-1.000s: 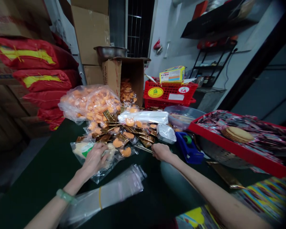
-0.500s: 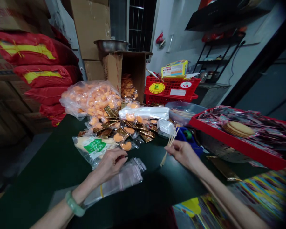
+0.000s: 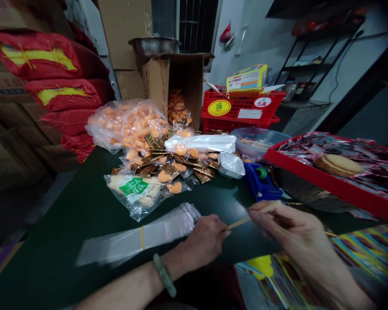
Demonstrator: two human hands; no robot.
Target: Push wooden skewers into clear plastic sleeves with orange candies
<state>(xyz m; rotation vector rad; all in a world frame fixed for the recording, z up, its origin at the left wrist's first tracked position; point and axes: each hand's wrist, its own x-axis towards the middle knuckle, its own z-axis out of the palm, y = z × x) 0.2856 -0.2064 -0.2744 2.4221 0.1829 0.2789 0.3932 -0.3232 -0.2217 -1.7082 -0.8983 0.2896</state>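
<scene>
Thin wooden sticks [image 3: 239, 223] stretch between my two hands above the front of the dark green table [image 3: 116, 284]. My left hand [image 3: 205, 241], below a green bangle [image 3: 164, 275], is closed around their left end. The fingers of my right hand [image 3: 287, 228] are pinched on the other end; this hand is slightly blurred. Beside my left hand lies a stack of clear plastic sleeves [image 3: 161, 232] with a yellow band around it. Farther back is a clear bag with a green label [image 3: 136, 193], holding pale sticks. A blue tape dispenser [image 3: 263, 183] stands just beyond my right hand.
Orange wrapped pieces [image 3: 142, 122] and brown-gold sachets [image 3: 200, 170] are heaped at the back. A red tray [image 3: 313, 176] with sachets and biscuits takes up the right side, near a red basket [image 3: 239, 112]. Colourful printed packs [image 3: 358, 254] lie at front right.
My left hand has moved right, away from the sleeves, and closed on the sticks' end. My right hand has come nearer, and the sticks have tipped from upright to nearly level.
</scene>
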